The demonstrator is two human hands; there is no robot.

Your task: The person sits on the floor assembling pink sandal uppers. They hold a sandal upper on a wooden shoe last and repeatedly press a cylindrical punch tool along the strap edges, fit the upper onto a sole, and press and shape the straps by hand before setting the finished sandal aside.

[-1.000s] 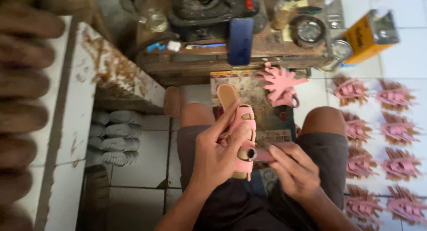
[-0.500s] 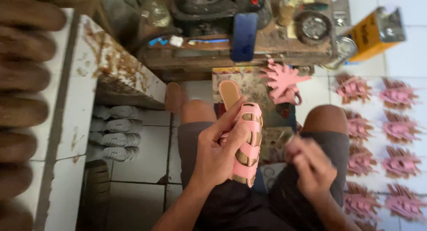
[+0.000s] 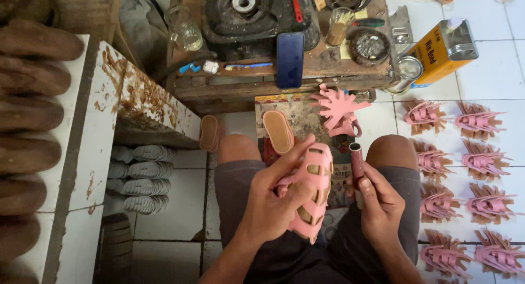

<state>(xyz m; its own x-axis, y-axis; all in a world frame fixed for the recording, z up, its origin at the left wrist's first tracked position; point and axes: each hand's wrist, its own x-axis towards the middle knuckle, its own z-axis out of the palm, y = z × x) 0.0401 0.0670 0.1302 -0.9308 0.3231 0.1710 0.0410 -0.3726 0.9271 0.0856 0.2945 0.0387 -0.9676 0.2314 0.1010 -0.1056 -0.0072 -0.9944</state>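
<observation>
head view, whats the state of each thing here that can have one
pink strappy sandal upper on a tan last: held upright in the left hand
dark red cylindrical tool: gripped in the right hand, tip up
dark blue phone: flat on the wooden bench, screen dark
yellow rectangular tin can: upright, capped
pink woven strap uppers on the white tile floor: laid flat in rows
small round metal tin: lid off

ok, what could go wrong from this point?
1. The left hand grips the pink sandal upper over the lap with nothing under it; it could slip from the fingers.
2. The right hand holds a dark cylindrical tool close beside the upper; a stray touch might mark it.
3. The phone sits at the bench edge and could be knocked off.
</observation>
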